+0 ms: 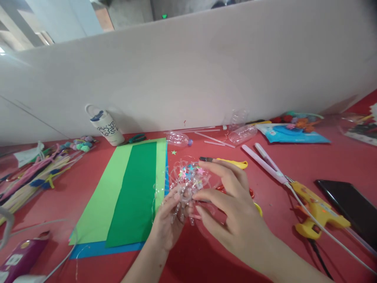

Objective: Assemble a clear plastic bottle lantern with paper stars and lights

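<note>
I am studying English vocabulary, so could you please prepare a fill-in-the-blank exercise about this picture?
1. The left hand holds a clear plastic bundle with small ____-shaped pieces.
2. The glue gun is mainly ____.
3. The bottom sheet, under the light green sheet, is ____.

Missing words: star; yellow; blue.

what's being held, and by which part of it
The left hand holds the star-dotted clear plastic piece by its lower part; whether the right hand also grips it is unclear.
</note>
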{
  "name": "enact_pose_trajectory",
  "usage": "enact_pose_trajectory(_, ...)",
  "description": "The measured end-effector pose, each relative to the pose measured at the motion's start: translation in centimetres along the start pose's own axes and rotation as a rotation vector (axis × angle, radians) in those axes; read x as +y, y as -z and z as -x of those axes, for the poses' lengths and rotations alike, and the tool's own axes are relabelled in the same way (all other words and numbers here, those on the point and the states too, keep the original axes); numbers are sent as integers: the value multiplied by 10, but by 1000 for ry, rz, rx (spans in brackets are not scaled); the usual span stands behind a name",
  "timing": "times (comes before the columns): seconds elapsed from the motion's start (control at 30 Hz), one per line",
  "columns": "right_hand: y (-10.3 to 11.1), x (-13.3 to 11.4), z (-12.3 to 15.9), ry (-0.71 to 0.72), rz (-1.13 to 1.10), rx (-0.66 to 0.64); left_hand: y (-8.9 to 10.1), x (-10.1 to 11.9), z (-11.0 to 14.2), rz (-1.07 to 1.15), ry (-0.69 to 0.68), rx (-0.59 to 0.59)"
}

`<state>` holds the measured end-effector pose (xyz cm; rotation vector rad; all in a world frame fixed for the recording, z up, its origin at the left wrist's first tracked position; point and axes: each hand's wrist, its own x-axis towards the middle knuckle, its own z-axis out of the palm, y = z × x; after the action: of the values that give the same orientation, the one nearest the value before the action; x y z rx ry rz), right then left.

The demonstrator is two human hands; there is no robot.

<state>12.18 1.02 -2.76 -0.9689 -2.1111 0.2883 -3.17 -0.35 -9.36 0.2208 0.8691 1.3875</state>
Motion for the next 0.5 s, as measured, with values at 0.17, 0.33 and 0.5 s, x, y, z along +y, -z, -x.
enact_pose_trajectory(0.17,-12,4,3,41,39,2,-2,1,0,29,25,-49)
enact_pose_trajectory(0.33,-17,7,5,146,137,70,-2,-1,0,47,22,-66)
enact_pose_trajectory(0.5,-20,8,5,182,176,95,-2,-2,0,83,22,-31)
